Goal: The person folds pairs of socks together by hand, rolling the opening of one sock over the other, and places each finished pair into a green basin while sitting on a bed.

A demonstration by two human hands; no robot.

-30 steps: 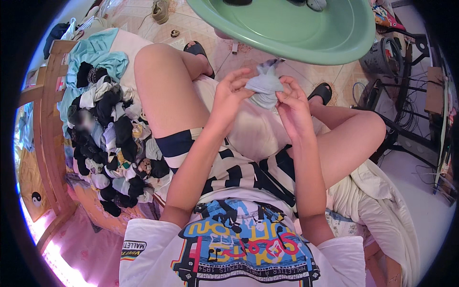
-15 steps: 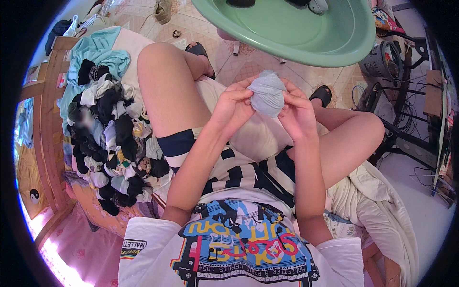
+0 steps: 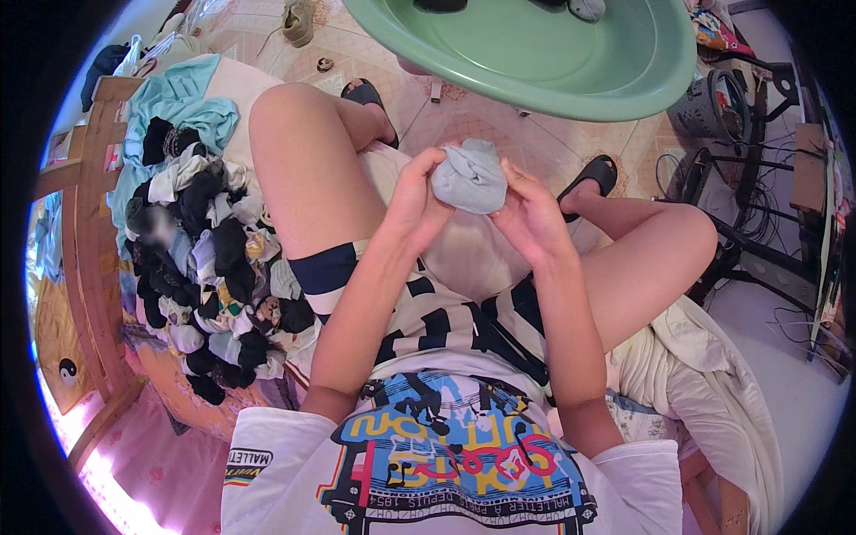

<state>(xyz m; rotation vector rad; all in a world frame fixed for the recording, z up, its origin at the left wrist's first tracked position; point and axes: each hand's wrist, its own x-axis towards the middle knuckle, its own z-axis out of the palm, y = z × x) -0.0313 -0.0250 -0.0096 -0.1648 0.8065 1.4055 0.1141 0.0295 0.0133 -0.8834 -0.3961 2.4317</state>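
Between my raised hands, above my lap, is a light grey sock (image 3: 470,181) bunched into a rounded bundle with folds across its upper face. My left hand (image 3: 417,203) grips its left side, the thumb pressed along the edge. On the other side my right hand (image 3: 533,217) holds it with the thumb near its upper right edge; the fingers behind are mostly hidden. A big pile of loose socks (image 3: 234,254), black, white and grey, lies on the bed to my left. Past my hands stands a green basin (image 3: 535,85) with a few dark and grey bundles at its far side.
Light blue cloth (image 3: 178,98) lies beyond the sock pile, beside a wooden bed rail (image 3: 86,259). A cream blanket (image 3: 704,383) is bunched at my right. Farther right are a grey bin (image 3: 711,111), a black metal frame (image 3: 758,259) and loose cables.
My hands have shifted slightly left with the grey sock. The bundle has turned and looks wider, with different folds facing up, and my right thumb sits higher on its edge.
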